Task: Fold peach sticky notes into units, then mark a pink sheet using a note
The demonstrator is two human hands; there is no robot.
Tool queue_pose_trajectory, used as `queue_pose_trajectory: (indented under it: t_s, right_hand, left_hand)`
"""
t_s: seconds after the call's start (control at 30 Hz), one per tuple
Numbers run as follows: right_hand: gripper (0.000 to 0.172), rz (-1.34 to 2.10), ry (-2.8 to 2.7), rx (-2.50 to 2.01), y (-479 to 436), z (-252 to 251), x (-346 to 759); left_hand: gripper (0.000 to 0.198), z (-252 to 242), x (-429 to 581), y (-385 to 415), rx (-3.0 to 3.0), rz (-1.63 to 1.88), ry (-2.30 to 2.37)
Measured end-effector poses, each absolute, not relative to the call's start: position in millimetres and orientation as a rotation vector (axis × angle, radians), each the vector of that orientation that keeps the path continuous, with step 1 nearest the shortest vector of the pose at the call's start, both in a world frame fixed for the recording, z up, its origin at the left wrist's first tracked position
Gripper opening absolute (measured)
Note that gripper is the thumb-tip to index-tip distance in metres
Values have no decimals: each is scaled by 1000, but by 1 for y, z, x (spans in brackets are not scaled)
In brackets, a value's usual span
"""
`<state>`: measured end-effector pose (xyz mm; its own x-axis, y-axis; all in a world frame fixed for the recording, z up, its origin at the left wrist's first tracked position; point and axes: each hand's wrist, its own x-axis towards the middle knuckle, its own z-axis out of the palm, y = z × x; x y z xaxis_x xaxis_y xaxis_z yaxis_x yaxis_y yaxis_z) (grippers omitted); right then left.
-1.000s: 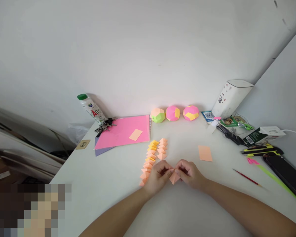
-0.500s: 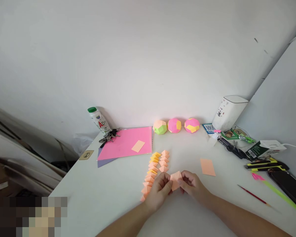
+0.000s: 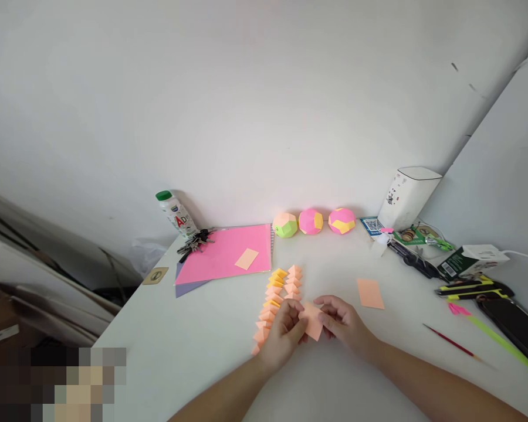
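Left hand: fingers pinching a peach paper
Right hand: fingers grasping the same paper's right side
Folded pieces: two rows, worktop, near left hand

Left fingers and right fingers partly hide the peach paper.

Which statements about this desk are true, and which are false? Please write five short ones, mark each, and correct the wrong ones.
1. The left hand and the right hand hold one peach paper piece. True.
2. The bottle has a red cap. False: the bottle has a green cap.
3. A small loose paper lies on the pink sheet. True.
4. Five faceted balls stand near the wall. False: three faceted balls stand near the wall.
5. The thin red stick lies to the right of both hands. True.
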<state>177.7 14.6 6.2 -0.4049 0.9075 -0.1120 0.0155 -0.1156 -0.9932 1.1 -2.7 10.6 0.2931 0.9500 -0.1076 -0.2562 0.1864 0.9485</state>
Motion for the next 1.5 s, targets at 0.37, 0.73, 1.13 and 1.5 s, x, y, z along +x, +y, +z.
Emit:
queue_pose_trajectory:
  t_s: [0.37,0.73,1.13,1.5]
  right_hand:
    - [33,1616,-1467,-1024,14,6,176]
    - [29,1532,-1558,-1012,13,0,176]
    - [26,1467,-1613,-1027,11,3,174]
    - [23,1329,-1713,-998,7,1,173]
  left_hand:
    - [42,-3,-3,-2,1161,968,913]
    - [42,0,-1,-1,1122,981,901]
    - [38,5,2,-2,1114,1002,871]
    - [43,-5,1,0,1081,1012,934]
